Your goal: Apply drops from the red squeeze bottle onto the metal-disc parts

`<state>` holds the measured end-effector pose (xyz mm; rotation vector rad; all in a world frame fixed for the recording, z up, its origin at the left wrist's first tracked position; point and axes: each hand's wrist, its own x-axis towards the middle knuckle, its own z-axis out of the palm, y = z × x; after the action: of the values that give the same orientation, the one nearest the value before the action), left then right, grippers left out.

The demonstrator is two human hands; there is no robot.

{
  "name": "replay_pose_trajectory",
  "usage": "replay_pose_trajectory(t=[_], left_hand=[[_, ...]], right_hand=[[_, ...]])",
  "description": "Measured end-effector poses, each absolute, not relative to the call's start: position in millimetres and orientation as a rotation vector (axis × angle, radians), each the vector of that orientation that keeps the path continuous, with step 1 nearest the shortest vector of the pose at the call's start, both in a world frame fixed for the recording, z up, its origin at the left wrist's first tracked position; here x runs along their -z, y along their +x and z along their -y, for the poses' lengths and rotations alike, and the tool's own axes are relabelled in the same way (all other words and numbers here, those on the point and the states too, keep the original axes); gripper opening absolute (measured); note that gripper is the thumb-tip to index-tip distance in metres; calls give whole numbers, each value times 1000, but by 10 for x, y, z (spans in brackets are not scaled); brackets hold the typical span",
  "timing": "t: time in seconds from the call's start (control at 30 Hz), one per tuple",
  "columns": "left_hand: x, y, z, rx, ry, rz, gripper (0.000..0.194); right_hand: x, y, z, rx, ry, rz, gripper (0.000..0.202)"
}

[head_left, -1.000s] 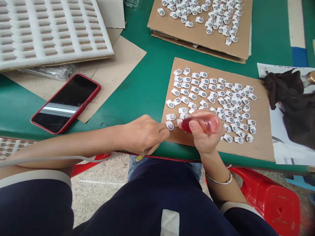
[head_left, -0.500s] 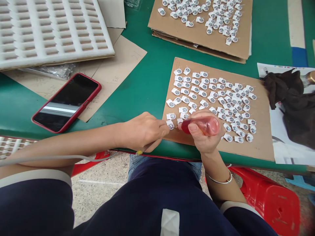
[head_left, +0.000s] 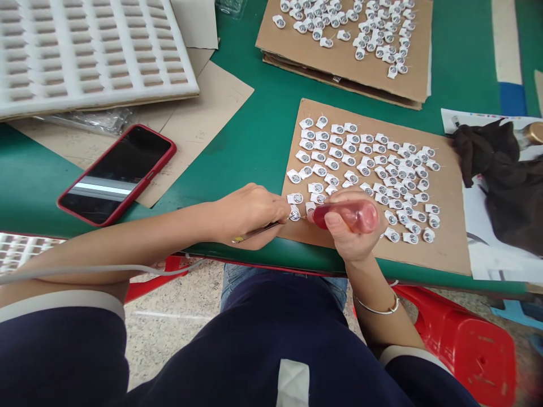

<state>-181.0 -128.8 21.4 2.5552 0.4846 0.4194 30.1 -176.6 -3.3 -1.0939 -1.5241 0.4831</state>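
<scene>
My left hand (head_left: 257,217) is closed around slim metal tweezers (head_left: 257,232), whose yellow-marked rear end sticks out behind the palm. Its fingertips are at a small white part with a round metallic disc (head_left: 294,214), near the front left corner of a cardboard sheet (head_left: 449,237). Wrapped round a soft bottle of red liquid (head_left: 345,216), my right hand (head_left: 360,243) tips it sideways. The bottle's thin nozzle points left at that same part; I cannot tell whether it touches. Several rows of similar white parts (head_left: 337,129) lie on the sheet.
Behind is a cardboard stack (head_left: 407,90) bearing more white parts. At left lie a red-cased phone (head_left: 116,175) and a white foam tray (head_left: 190,85) with slots. Dark cloth (head_left: 517,198) rests at right. A grey cable (head_left: 106,271) passes across my left forearm.
My left hand has rolled and shifted slightly, so the tweezers' rear end is higher and more of their shaft shows. The right hand and bottle stay almost still.
</scene>
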Motion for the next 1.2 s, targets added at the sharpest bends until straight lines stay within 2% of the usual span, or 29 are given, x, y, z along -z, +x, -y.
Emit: replay_pose_trajectory(t=[1.2], left_hand=[[-216,-1797,1213,-430,2380,-481,9]], right_hand=[[93,299,1807,-560,-1113,1539,19]])
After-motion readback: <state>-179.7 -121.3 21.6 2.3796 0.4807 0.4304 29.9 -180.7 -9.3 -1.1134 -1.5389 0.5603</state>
